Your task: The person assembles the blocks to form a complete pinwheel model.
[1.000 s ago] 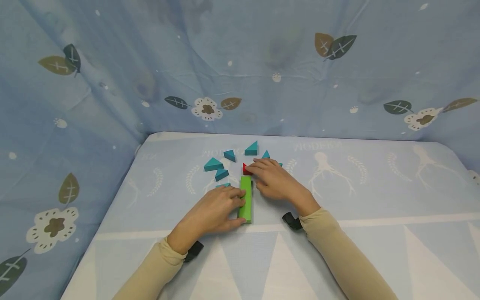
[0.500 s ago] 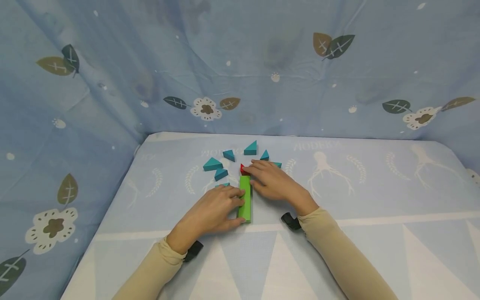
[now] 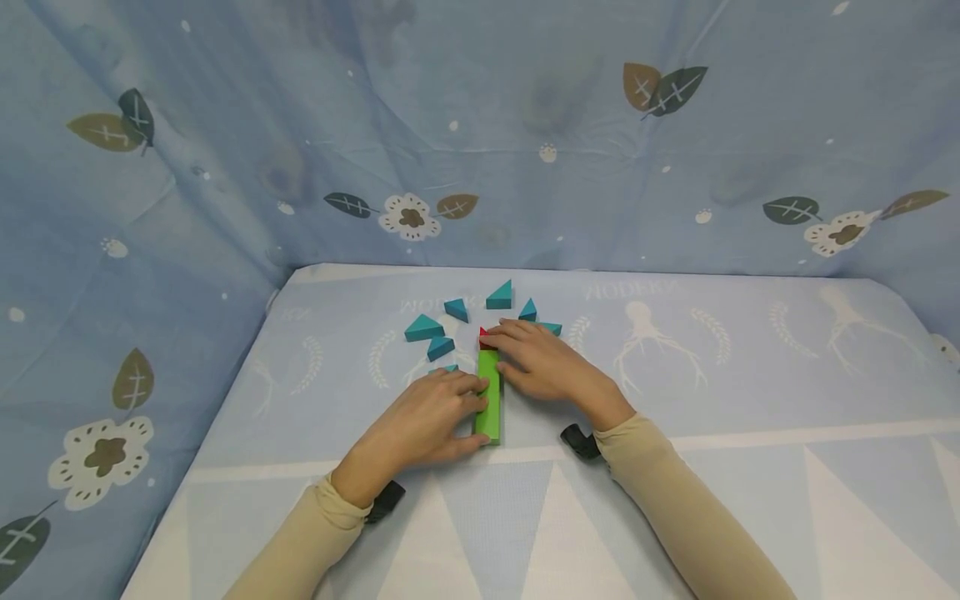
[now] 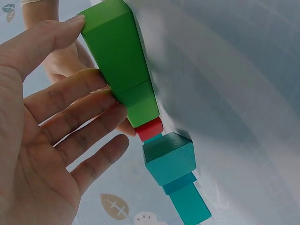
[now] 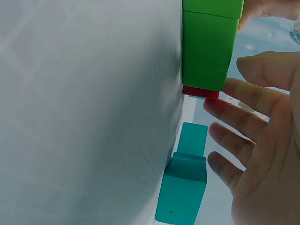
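Two green blocks [image 3: 489, 408] lie end to end on the table, a seam between them showing in the left wrist view. Along their left side rests my left hand [image 3: 431, 417], fingers mostly straight; its thumb touches the near end. A small red block [image 3: 483, 339] sits against the far green end, partly hidden by my right hand [image 3: 547, 362]. One right fingertip touches the red block [image 5: 206, 93], and the thumb stands apart from the green block [image 5: 208, 51]. Around the far end lie several teal triangular blocks, one of them [image 3: 424, 328] at the left.
Another teal triangle [image 3: 500, 296] lies farthest back, and a further one [image 3: 552, 328] is just beyond the right hand. One teal piece [image 3: 448, 368] is partly covered by the left hand. A patterned blue curtain [image 3: 480, 167] hangs behind the table.
My right hand has shifted slightly left with the red block, which lines up more closely with the green blocks' far end. The left hand has stayed beside the green blocks.
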Action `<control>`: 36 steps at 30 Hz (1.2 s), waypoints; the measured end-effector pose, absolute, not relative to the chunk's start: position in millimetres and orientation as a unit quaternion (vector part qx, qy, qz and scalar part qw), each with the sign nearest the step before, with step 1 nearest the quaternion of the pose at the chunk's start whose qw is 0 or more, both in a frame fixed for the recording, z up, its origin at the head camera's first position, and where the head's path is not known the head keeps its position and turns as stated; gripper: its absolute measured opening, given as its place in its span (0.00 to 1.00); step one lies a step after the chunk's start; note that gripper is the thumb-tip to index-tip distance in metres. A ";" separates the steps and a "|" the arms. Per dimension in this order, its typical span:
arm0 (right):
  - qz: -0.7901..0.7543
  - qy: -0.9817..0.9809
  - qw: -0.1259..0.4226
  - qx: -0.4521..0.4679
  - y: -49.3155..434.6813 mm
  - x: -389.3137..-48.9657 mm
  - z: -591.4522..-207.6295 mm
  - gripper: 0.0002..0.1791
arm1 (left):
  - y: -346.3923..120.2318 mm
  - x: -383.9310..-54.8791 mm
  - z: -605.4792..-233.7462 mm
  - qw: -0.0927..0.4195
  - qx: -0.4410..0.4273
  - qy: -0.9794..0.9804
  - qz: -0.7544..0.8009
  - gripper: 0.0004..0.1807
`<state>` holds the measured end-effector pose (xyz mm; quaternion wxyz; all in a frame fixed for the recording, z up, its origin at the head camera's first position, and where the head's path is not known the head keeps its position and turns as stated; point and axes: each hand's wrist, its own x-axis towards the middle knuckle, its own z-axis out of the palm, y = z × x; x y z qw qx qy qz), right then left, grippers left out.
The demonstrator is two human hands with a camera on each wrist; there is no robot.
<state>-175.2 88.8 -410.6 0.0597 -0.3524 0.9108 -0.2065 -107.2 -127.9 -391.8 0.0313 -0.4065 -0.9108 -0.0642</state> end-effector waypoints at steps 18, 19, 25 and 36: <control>-0.203 0.909 0.075 -0.356 88.3 -174.4 -407.7 0.23 | -128.0 -106.6 -391.8 0.032 -0.406 -0.911 -0.067 0.23; -0.203 0.909 0.077 -0.355 88.2 -174.3 -406.7 0.23 | -128.1 -106.7 -391.7 0.033 -0.407 -0.910 -0.066 0.23; -0.201 0.911 0.082 -0.352 89.0 -173.7 -403.2 0.22 | -128.2 -107.1 -391.3 0.037 -0.408 -0.910 -0.061 0.23; -0.203 0.908 0.084 -0.356 88.5 -173.3 -402.2 0.22 | -127.8 -106.7 -391.8 0.035 -0.406 -0.911 -0.061 0.23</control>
